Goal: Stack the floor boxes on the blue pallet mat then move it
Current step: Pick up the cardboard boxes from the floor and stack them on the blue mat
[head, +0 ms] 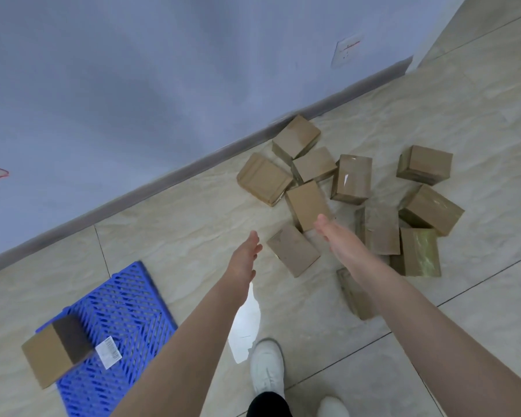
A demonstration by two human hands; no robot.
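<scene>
Both arms reach out toward the box pile, both empty.
- left grip [245,254]: fingers straight, thumb up, holding nothing. It hangs near frame centre, just at 9 o'clock of the nearest box [294,249] and not touching it.
- right grip [337,236]: also flat and holding nothing, palm facing the left one. It sits at 3 o'clock of that same box, with its fingertips overlapping the lower corner of a second box [306,204]. Can't tell whether they touch.
- floor boxes [358,200]: brown cartons scattered on the tiled floor [193,221] from centre out to 3 o'clock, some leaning on each other. The farthest one [295,136] is up against the baseboard [163,179] at 1 o'clock. One flat carton [355,293] is partly hidden under the right forearm.
- blue pallet mat [124,302]: on the floor at 8 o'clock, well apart from the pile. It carries one carton [54,350] on its 9 o'clock corner, overhanging the edge, with a white barcode label [109,352] just beside the carton on the grid.
- White shoes [266,367] at 6 o'clock. A wall socket [345,51] at 1 o'clock on the grey-blue wall [133,85].
</scene>
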